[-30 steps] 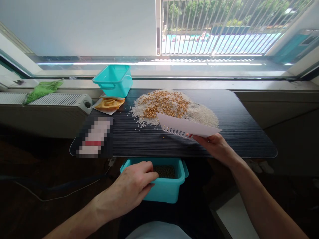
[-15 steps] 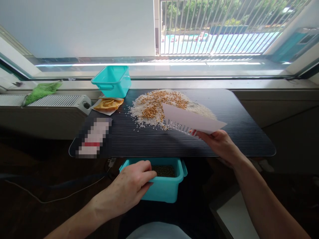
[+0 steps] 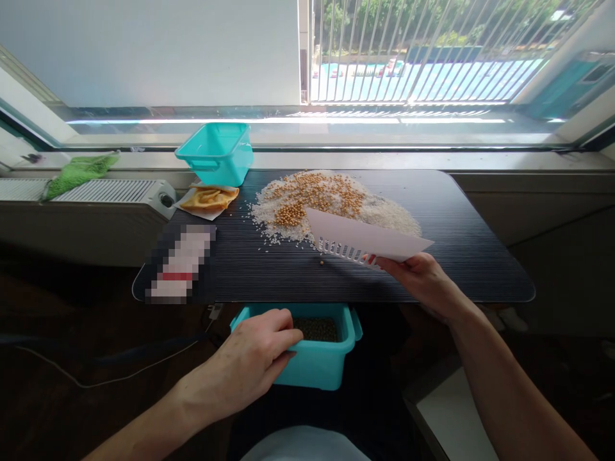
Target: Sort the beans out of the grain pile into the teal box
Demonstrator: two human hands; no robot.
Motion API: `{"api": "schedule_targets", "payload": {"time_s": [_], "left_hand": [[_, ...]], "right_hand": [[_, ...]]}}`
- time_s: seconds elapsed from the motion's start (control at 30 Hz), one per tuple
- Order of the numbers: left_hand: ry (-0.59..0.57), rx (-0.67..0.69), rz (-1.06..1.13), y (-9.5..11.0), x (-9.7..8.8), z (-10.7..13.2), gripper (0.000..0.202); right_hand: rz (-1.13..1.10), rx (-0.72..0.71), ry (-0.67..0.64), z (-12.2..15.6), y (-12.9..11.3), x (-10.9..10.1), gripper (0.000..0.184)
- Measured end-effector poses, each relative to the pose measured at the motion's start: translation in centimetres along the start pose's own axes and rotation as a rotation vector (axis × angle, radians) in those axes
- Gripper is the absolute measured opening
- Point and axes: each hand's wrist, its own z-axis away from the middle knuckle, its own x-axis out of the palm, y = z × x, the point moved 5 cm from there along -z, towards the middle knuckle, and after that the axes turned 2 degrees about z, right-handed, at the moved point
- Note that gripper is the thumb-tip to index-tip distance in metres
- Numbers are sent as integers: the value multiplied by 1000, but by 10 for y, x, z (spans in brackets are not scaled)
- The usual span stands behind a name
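Note:
My right hand (image 3: 420, 275) is closed on a slotted white card (image 3: 369, 235), with a row of cut slots along its near edge. The card is tilted over the near side of a pile of white rice (image 3: 394, 218). Golden pea-like balls (image 3: 291, 214) lie scattered over the rice, and one loose ball (image 3: 321, 262) sits on the table in front of it. Below the table edge, my left hand (image 3: 266, 342) grips the rim of a turquoise tub (image 3: 312, 365). Small dark grains (image 3: 314, 330) lie in the tub; some of my left fingertips are hidden.
The dark table (image 3: 269, 275) has rounded corners. At its far left stands a second turquoise tub (image 3: 216, 150), beside yellow folded food on a paper napkin (image 3: 210, 200). A blurred-out flat object (image 3: 180, 266) lies at the near left. A green cloth (image 3: 81, 173) rests on the radiator (image 3: 115, 192).
The slotted card in my right hand has moved slightly left and nearer to me. A single golden ball now shows on the table by the card's edge. My left hand stays on the tub.

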Motion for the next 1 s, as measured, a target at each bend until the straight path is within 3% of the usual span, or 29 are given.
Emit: {"api": "schedule_targets", "payload": {"time_s": [0.17, 0.33, 0.4, 0.53, 0.6, 1.0], "left_hand": [[-13, 0, -9, 1, -1, 0, 15], [3, 4, -1, -1, 1, 0, 17], [26, 23, 10, -1, 1, 0, 19], [9, 6, 7, 0, 1, 1, 16], [4, -2, 10, 1, 0, 1, 15], [-12, 2, 7, 1, 0, -1, 17]], "right_hand": [[-60, -11, -101, 8, 10, 7, 38], [-149, 50, -356, 24, 15, 16, 33], [-136, 46, -303, 21, 11, 11, 32], [-60, -1, 18, 2, 5, -4, 30], [-26, -22, 84, -8, 6, -5, 29], [60, -54, 17, -16, 9, 4, 32]]}}
